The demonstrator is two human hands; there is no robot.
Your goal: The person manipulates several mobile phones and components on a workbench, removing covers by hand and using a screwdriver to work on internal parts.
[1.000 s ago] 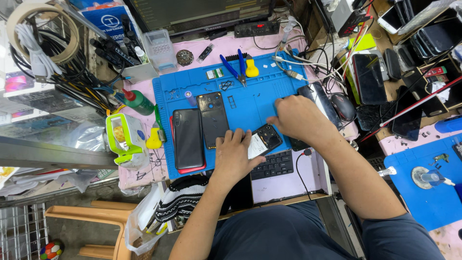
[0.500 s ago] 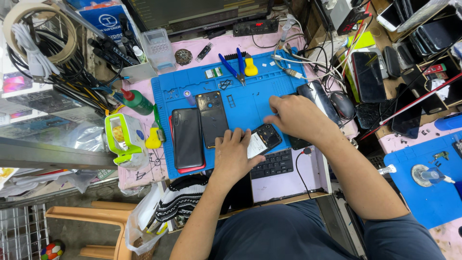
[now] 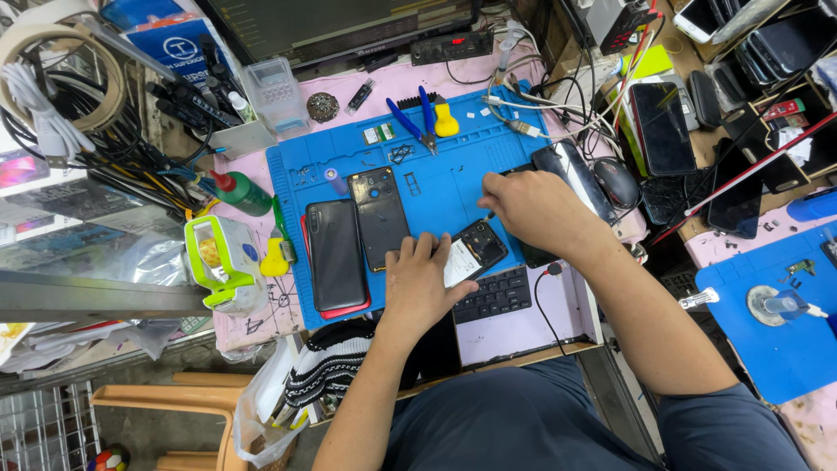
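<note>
An opened smartphone [image 3: 472,249] lies tilted at the front edge of the blue work mat [image 3: 453,170], its insides and battery showing. My left hand [image 3: 423,279] presses flat on its near end and holds it down. My right hand [image 3: 532,205] hovers just beyond the phone's far end, fingers pinched on a thin dark tool whose tip points at the phone's upper part. Left of the hands lie a black phone back cover [image 3: 380,214] and a dark phone [image 3: 336,253] resting on a red case.
A black keyboard [image 3: 493,295] sits just in front of the phone. Blue pliers [image 3: 410,122], a yellow tool [image 3: 445,122], a green bottle [image 3: 240,194], a mouse [image 3: 616,181], cables and several other phones [image 3: 663,126] crowd the pink bench. A second blue mat [image 3: 785,305] lies to the right.
My right hand has shifted slightly away from the phone toward the far side; my left hand stays pressed on the phone.
</note>
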